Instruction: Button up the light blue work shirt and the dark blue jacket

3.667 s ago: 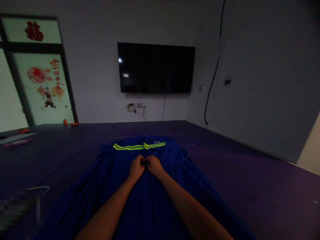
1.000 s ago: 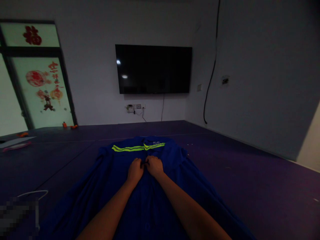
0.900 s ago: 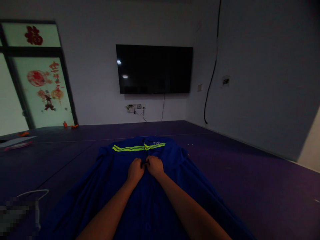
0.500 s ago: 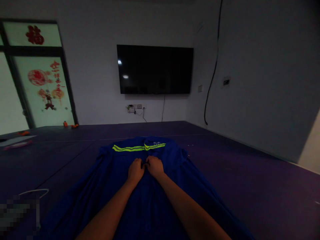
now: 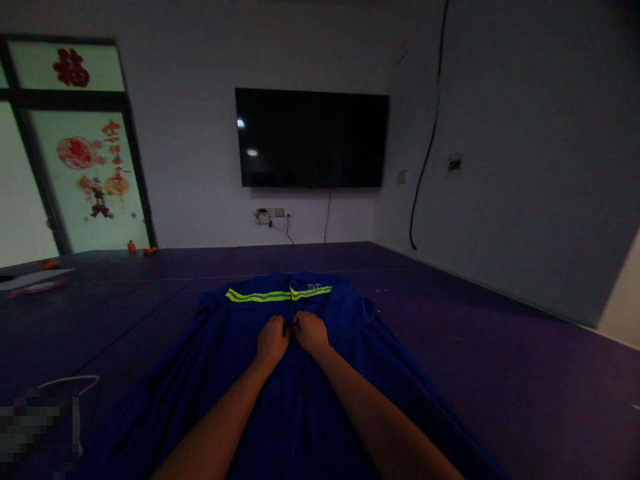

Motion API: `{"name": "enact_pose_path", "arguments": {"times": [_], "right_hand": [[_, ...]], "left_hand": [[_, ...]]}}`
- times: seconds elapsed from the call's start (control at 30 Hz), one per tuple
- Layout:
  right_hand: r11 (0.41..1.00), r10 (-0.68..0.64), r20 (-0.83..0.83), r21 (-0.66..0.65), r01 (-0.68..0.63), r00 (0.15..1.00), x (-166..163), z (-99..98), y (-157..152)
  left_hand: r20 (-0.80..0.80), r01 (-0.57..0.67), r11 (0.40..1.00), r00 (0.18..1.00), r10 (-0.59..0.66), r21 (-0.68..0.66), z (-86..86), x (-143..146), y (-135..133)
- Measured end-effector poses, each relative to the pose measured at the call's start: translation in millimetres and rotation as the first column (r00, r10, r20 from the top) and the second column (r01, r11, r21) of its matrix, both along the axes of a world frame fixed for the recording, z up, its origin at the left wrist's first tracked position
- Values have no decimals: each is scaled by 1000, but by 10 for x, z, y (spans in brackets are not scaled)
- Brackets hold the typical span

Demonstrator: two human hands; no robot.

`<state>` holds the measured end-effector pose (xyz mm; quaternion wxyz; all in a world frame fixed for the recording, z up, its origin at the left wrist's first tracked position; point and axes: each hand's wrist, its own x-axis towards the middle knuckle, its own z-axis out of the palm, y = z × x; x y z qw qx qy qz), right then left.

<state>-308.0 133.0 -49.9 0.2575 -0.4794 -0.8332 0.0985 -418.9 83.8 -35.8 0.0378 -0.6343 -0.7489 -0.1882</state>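
A blue work jacket (image 5: pixel 225 373) with a yellow reflective stripe (image 5: pixel 277 294) lies spread on the dark purple floor mat (image 5: pixel 500 360) in front of me. Both hands meet at the jacket's middle front, just below the stripe. My left hand (image 5: pixel 271 339) is closed, pinching the fabric at the front opening. My right hand (image 5: pixel 311 331) is closed too, pinching the opposite edge, fingertips touching the left hand's. What sits between the fingertips is too small to make out.
A black TV (image 5: pixel 313 138) hangs on the far wall above a socket with cables (image 5: pixel 270 215). A glass door with red decorations (image 5: pixel 87 173) is at left. A white cable (image 5: pixel 70 382) lies on the mat at lower left; flat items (image 5: pixel 33 281) lie far left.
Both hands stay pinched together at the same spot on the jacket front. Only the camera has shifted slightly.
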Motion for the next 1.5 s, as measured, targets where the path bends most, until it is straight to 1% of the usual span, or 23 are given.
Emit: {"name": "enact_pose_path", "arguments": {"times": [0.27, 0.63, 0.83, 1.13, 1.5], "right_hand": [[1000, -5, 8, -3, 5, 1000, -5, -6, 8], [1000, -5, 24, -19, 6, 1000, 2, 24, -9], [1000, -6, 28, -20, 6, 1000, -4, 21, -12], [1000, -1, 31, -23, 1, 1000, 4, 31, -13], [999, 50, 3, -19, -50, 999, 0, 1, 22]], "left_hand": [[0, 12, 1000, 1000, -12, 7, -17, -10, 13], [-2, 13, 1000, 1000, -13, 17, 2, 4, -9], [0, 4, 1000, 1000, -4, -14, 12, 4, -13], [4, 13, 1000, 1000, -13, -18, 15, 5, -10], [12, 20, 1000, 1000, -20, 10, -4, -3, 1]]}}
